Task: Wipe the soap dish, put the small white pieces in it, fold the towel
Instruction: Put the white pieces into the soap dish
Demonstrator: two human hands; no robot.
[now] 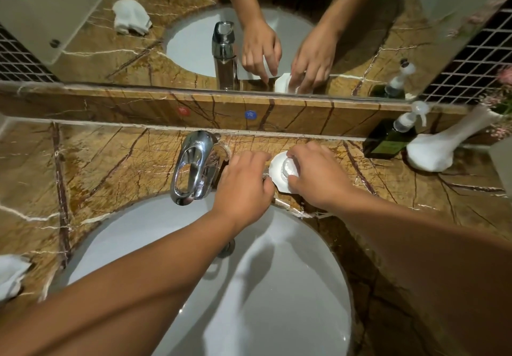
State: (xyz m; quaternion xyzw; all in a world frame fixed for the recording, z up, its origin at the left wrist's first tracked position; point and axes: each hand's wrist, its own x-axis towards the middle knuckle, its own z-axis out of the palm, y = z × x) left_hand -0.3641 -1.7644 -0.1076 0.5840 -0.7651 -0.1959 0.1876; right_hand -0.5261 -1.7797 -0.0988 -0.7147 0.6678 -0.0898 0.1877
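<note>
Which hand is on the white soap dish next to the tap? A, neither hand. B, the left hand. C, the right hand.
C: the right hand covers the soap dish and holds a small wrapped piece on it, while the left hand rests beside it.

Both bare forearms reached forward and inward, drawing close together at the wrists. The left hand [243,181] lay palm down with its fingers curled, the fingertips tucked out of sight beneath the knuckles. The right hand [318,174] was just beside it, also palm down, thumb and fingers bent in a loose pinch. The two hands nearly touched.
</note>
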